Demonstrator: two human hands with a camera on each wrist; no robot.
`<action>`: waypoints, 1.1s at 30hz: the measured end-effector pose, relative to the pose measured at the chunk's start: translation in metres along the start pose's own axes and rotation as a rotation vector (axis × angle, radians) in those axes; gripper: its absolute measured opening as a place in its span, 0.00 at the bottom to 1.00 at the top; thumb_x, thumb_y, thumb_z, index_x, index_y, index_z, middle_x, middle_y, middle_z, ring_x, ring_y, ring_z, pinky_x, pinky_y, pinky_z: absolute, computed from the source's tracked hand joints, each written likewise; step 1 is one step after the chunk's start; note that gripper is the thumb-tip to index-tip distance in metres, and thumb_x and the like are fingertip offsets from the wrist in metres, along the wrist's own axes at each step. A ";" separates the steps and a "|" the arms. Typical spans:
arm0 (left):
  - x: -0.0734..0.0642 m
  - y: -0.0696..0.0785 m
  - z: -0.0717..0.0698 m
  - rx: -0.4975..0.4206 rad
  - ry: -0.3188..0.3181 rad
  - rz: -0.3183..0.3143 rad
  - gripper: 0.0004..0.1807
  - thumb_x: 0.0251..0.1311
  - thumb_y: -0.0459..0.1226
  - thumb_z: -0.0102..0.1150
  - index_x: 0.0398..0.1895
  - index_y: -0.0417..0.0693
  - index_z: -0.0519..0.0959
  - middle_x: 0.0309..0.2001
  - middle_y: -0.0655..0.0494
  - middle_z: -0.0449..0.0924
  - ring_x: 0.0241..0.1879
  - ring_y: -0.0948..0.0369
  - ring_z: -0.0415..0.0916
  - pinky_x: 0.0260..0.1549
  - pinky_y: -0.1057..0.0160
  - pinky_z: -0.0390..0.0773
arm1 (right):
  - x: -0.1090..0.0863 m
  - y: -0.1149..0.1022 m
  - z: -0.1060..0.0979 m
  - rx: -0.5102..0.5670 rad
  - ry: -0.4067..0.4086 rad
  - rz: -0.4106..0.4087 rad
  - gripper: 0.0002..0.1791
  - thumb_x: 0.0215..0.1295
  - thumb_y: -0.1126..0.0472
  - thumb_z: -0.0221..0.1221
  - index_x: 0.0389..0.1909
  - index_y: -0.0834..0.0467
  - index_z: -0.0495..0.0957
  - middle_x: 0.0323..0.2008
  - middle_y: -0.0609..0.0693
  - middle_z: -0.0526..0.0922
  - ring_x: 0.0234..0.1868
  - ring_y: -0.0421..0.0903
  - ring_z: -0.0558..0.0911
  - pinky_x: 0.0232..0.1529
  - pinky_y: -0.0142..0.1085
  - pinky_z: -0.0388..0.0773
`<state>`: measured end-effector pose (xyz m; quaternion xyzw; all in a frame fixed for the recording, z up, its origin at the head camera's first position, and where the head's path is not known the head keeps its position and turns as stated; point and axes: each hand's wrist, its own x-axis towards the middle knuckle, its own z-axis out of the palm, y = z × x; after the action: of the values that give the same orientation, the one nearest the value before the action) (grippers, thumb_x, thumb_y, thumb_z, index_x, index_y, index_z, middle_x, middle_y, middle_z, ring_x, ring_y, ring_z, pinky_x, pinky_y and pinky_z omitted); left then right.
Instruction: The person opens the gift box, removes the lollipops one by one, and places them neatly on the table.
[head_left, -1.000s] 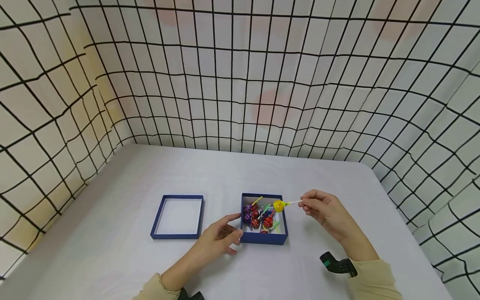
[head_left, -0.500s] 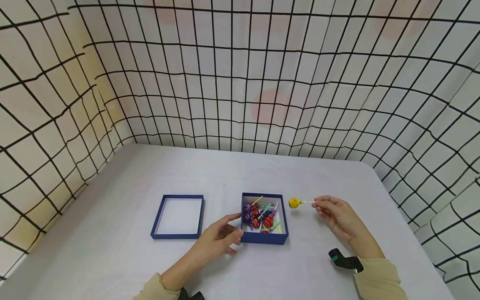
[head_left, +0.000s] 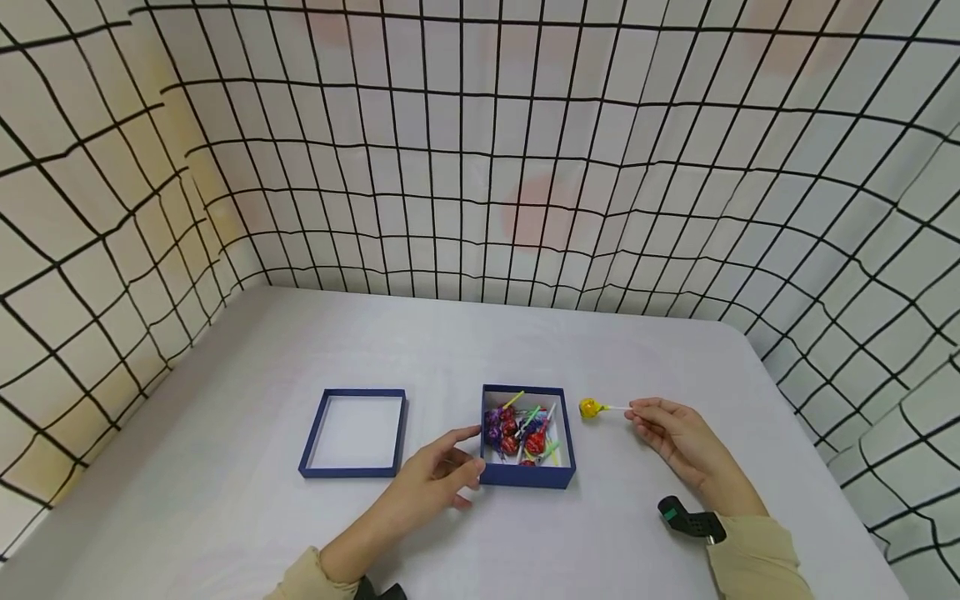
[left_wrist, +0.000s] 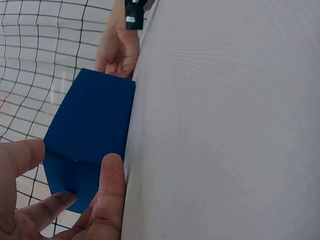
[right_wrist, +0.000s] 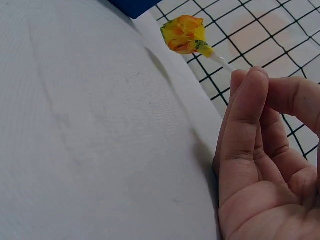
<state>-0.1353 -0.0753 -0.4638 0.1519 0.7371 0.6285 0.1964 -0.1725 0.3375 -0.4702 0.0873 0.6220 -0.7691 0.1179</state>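
Note:
My right hand (head_left: pixel 678 442) pinches the white stick of a lollipop (head_left: pixel 590 408) between thumb and fingers. The lollipop's round yellow-wrapped head points left, just right of the blue box (head_left: pixel 528 475). In the right wrist view, the lollipop (right_wrist: pixel 185 35) shows orange and green marks on its wrapper, above the fingertips (right_wrist: pixel 250 80). My left hand (head_left: pixel 431 479) is at the box's left side, fingers spread and touching it near the front left corner. In the left wrist view, the fingertips lie against the box wall (left_wrist: pixel 90 115). Several lollipops (head_left: pixel 517 429) in red and purple wrappers lie inside the box.
A shallow blue-edged lid (head_left: pixel 352 475), white inside, lies on the white table (head_left: pixel 450 342) left of the box. Black netting (head_left: pixel 465 167) over white cloth surrounds the table at the back and sides. Beige sleeves and black wrist devices are on both arms.
My right hand has moved right with the yellow lollipop, from over the box's right edge to beside the box, and has stayed almost still over the last half second. My left hand has not moved.

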 end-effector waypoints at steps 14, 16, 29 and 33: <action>-0.001 0.001 0.001 -0.005 0.012 -0.004 0.32 0.77 0.41 0.63 0.80 0.43 0.68 0.51 0.41 0.84 0.43 0.55 0.85 0.37 0.60 0.93 | 0.004 0.002 0.007 -0.383 0.084 0.029 0.14 0.80 0.59 0.62 0.53 0.67 0.84 0.34 0.41 0.90 0.33 0.33 0.85 0.37 0.23 0.87; -0.001 0.000 0.002 -0.004 0.012 -0.006 0.32 0.77 0.42 0.63 0.80 0.43 0.68 0.51 0.42 0.84 0.43 0.56 0.85 0.37 0.60 0.93 | 0.004 0.002 0.008 -0.454 0.111 0.027 0.17 0.80 0.58 0.62 0.54 0.70 0.82 0.33 0.41 0.90 0.32 0.33 0.85 0.35 0.24 0.87; -0.001 0.000 0.001 -0.007 0.011 -0.011 0.32 0.78 0.42 0.63 0.80 0.44 0.68 0.52 0.41 0.84 0.43 0.55 0.86 0.37 0.60 0.93 | 0.006 0.005 0.009 -0.543 0.142 0.012 0.20 0.77 0.58 0.65 0.57 0.72 0.81 0.31 0.42 0.89 0.30 0.35 0.87 0.31 0.27 0.87; 0.000 0.000 0.001 -0.006 0.008 -0.010 0.32 0.78 0.41 0.63 0.80 0.44 0.68 0.52 0.41 0.84 0.44 0.56 0.86 0.37 0.60 0.93 | 0.005 0.005 0.009 -0.535 0.133 0.006 0.20 0.77 0.58 0.65 0.57 0.72 0.80 0.31 0.42 0.89 0.30 0.35 0.88 0.31 0.26 0.87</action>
<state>-0.1348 -0.0744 -0.4635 0.1449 0.7367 0.6304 0.1972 -0.1758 0.3276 -0.4741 0.1053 0.8091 -0.5698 0.0980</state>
